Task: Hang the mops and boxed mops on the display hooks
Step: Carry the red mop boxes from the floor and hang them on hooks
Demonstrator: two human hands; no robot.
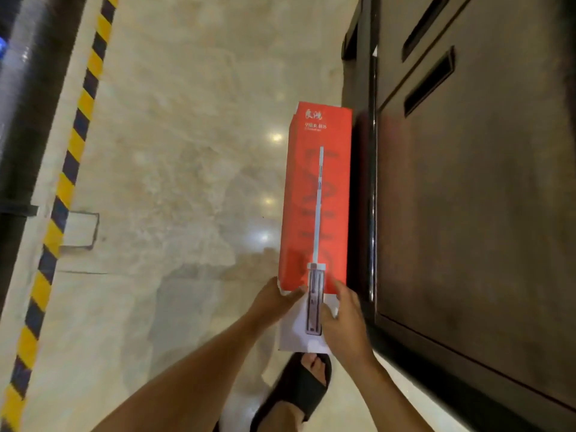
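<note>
A long red and white boxed mop (314, 194) with a mop printed on its face stretches away from me over the floor, right beside a dark cabinet. My left hand (274, 299) grips the near left edge of the box. My right hand (343, 319) holds the near right side, its fingers curled over the white end. No display hooks or loose mops are in view.
A tall dark wooden cabinet (473, 194) with slot openings fills the right side. Glossy marble floor (187, 151) spreads left. A yellow and black hazard stripe (62, 194) runs along a dark pillar (28, 104) at left. My sandalled foot (299, 388) is below the box.
</note>
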